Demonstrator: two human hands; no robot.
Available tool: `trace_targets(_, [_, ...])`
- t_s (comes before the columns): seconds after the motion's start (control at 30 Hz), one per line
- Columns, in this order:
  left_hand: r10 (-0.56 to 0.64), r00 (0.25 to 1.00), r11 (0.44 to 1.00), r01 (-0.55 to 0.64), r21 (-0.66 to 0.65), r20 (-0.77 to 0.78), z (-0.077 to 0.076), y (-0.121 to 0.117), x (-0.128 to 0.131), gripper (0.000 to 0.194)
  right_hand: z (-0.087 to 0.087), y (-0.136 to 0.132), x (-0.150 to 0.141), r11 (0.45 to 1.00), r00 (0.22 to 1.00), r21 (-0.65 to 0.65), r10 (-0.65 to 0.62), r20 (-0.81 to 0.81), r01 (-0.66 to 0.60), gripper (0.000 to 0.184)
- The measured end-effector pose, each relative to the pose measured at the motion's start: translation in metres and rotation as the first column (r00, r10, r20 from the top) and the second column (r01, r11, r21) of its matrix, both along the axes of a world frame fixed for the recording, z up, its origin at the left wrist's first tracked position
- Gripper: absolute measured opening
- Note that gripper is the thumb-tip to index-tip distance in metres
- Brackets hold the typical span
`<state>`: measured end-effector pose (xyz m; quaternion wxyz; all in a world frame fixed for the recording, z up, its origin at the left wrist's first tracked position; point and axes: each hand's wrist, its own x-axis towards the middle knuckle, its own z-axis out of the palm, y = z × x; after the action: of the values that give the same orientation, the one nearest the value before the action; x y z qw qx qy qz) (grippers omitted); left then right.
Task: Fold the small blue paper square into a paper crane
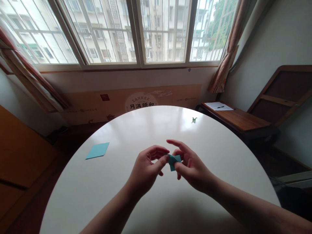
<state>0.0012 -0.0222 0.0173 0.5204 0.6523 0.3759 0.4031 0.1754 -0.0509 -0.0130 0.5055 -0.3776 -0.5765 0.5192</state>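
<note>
1. Head view: above the table [219, 152], left hand [148, 165] and right hand [191, 166] pinch paper [172, 167], apparently part-folded, unfinished.
2. Toward the table's left edge, a sheet [97, 150] lies flat, unfolded; toward its far edge, a green figure [194, 120].
3. The table's curved edge runs well apart from both hands, leaving sideways room.

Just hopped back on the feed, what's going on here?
A person is handling a small folded piece of teal paper with both hands, above a round white table. The left hand pinches one end of it between thumb and fingers; the right hand grips the other end, its index finger raised clear. A flat teal sheet lies on the table to the left, and a small green figure sits near the far edge, toward the right.
</note>
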Motion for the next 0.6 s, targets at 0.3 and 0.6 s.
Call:
trace_targets(0.3, [0.080,0.994,0.995,-0.075,-0.068,0.074,0.0031,0.0030,0.0004,0.019,0.0021,-0.0001,0.0000,0.970,0.987,0.202,-0.152,0.056,0.138,0.047])
trace_targets(0.6, [-0.022,0.989,0.999,0.026,-0.022,0.144,0.0060,0.0016,-0.0023,0.021,0.0010,-0.0001,0.0023,0.965,0.994,0.247,-0.068,-0.080,0.086,0.013])
